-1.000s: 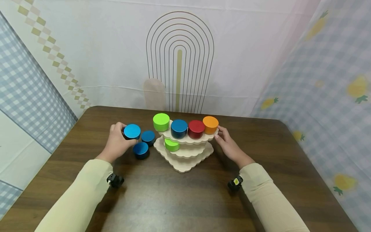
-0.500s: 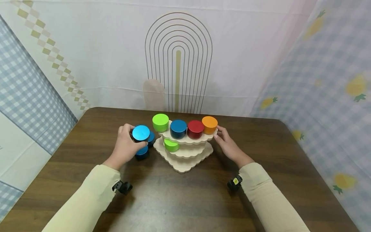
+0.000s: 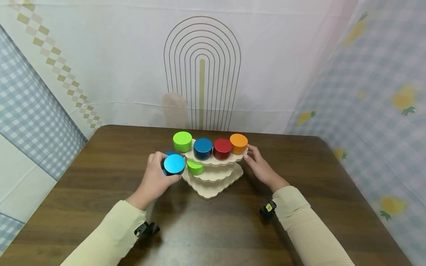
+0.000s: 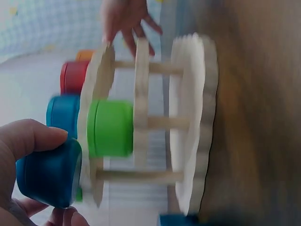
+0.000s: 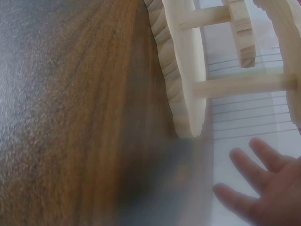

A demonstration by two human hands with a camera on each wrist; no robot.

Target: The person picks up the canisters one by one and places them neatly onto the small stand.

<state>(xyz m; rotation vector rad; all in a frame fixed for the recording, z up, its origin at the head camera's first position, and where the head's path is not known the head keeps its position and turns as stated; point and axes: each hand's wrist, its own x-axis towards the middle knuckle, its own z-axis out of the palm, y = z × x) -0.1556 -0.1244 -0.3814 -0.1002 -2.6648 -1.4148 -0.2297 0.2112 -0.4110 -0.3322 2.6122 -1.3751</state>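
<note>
My left hand grips a round blue tin between thumb and fingers, just left of a tiered wooden stand. In the left wrist view this tin is held close to the top tier's edge. My right hand holds the right corner of the top tier; its other fingers spread below. Green, blue, red and orange tins stand along that tier. Another green tin sits on the middle tier, partly covered.
Behind the held tin, another blue tin shows only in part on the brown wooden table. A blue thing appears at the left wrist view's lower edge. A patterned cloth hangs behind the table.
My left hand has carried the blue tin rightward and nearer to the stand, now covering most of the blue tins on the table. My right hand keeps its place at the stand.
</note>
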